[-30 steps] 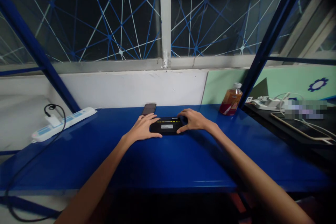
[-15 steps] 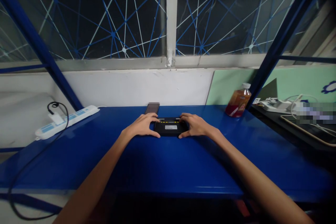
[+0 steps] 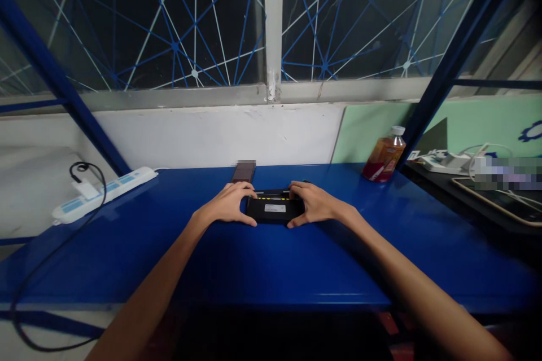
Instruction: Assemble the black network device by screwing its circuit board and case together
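Both hands, left [image 3: 231, 203] and right [image 3: 315, 203], hold the black box [image 3: 275, 210] by its two ends, near the back edge of the blue table [image 3: 279, 271]. Bottle [image 3: 384, 157] stands by the back right corner; power strip [image 3: 105, 194] lies along the left edge, under dark windows [image 3: 212, 22].

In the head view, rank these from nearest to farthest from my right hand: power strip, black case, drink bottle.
From your right hand:
1. Black case, at its fingers.
2. Drink bottle, behind and to the right.
3. Power strip, far left.
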Demonstrator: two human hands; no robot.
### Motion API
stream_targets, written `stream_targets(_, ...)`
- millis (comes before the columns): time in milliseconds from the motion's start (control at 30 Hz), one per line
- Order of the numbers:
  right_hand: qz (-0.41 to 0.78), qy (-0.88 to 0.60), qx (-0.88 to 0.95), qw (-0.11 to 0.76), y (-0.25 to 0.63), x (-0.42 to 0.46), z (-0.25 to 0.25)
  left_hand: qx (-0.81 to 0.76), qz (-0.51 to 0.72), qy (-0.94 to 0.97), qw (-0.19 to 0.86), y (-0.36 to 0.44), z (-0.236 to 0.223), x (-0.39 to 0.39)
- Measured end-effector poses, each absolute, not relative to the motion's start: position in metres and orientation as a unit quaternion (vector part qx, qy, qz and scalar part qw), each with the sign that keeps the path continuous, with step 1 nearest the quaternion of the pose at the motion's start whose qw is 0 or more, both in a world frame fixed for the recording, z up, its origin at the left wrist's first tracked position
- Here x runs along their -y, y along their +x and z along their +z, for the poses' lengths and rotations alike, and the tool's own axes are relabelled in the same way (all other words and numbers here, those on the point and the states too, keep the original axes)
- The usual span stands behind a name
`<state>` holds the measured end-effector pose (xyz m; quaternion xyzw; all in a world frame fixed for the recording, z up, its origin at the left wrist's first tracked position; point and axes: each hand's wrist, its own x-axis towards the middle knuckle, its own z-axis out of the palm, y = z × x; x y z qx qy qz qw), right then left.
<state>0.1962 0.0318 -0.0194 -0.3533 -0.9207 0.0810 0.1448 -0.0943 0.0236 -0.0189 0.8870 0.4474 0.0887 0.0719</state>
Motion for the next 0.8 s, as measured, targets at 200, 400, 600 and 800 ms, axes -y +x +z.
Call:
stream_targets(200,0.065,-0.357,0.921,0.142,0.197,-0.025,-0.020,-0.433,0.093,0.892,0.089,-0.094,-0.018,-0.019)
stream_targets(400,0.065,-0.360,0.920,0.142,0.196,-0.024,-0.018,-0.431,0.097,0.892,0.099,-0.095,-0.015,-0.017)
stream_targets(600,0.070,-0.363,0.917,0.150,0.196,-0.022,-0.017,-0.433,0.102,0.890,0.101,-0.095,-0.012,-0.016)
stream_targets(800,0.074,-0.367,0.914,0.157,0.196,-0.023,-0.018,-0.432,0.096,0.891,0.105,-0.093,-0.008,-0.015)
